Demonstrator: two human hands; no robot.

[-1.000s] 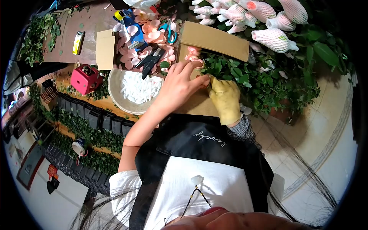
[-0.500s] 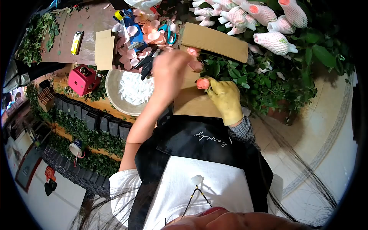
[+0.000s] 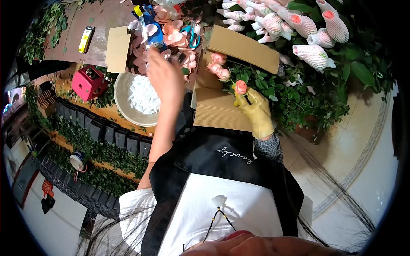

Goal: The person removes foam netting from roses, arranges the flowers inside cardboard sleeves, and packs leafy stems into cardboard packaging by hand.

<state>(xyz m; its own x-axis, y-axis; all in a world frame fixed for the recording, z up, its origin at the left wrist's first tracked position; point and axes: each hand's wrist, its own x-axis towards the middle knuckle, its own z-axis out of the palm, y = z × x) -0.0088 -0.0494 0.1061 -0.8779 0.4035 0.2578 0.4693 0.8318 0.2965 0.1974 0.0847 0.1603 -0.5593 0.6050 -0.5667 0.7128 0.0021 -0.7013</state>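
Brown corrugated cardboard box (image 3: pixel 222 114): room to pass above its ridged near side, between the blurred bare left hand (image 3: pixel 165 81) and the yellow-gloved right hand (image 3: pixel 256 113).
Box's right edge: the right hand, pinching a coral rose (image 3: pixel 241 87), bars the way, green leafy stems (image 3: pixel 314 98) just beyond.
Box's back-left corner: clustered pink rose heads (image 3: pixel 218 70) obstruct.
Behind-right of the box: white-mesh-wrapped roses (image 3: pixel 313 55), packed close.
Left of the box: scattered pink petals (image 3: pixel 174 35), teal-handled scissors (image 3: pixel 195 39), round pale bowl (image 3: pixel 122 104).
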